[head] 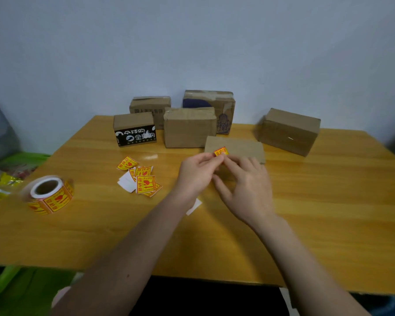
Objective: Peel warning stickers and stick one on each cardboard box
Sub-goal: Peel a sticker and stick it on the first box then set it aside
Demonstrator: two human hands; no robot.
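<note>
Above the near flat box (237, 145) on the wooden surface (328, 201), the left hand (195, 173) and right hand (245, 185) each have their grip closed on one yellow-red sticker (221, 151). Its long axis runs left-right, slightly tilted, face upward.

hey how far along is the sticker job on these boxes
Done: no box shows a sticker yet. In hand: the left hand and right hand pinch one sticker together above the nearest box. Left: six boxes, with loose stickers and the roll waiting.
</note>
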